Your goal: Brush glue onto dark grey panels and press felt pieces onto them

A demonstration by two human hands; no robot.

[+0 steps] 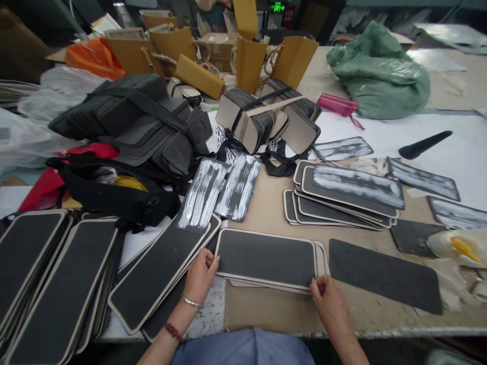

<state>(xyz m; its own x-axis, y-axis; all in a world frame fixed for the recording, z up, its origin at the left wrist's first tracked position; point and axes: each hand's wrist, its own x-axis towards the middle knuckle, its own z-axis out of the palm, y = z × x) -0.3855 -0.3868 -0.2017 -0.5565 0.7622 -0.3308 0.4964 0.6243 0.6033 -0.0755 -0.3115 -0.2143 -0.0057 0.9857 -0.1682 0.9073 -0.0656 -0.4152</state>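
Note:
In front of me lies a dark grey panel with a beige border (266, 257), on top of one or more similar pieces. My left hand (204, 268) pinches its left edge near the lower corner. At the lower right corner, my right hand (327, 294) grips the same panel between thumb and fingers. Just right of it lies a plain dark grey panel (384, 276). To the left, a slanted stack of bordered panels (163, 274) reaches close to my left hand. White-smeared pieces (203, 192) lie across the upper end of that stack.
More bordered panels (68, 289) are stacked at far left. A pile with a white-smeared top (350, 187) stands behind the right side. Strapped bundles (262, 116), a black bag (114, 187), a green sack (380, 71) and yellow bags (251, 56) fill the back. A glue-like tub (460, 247) sits at right.

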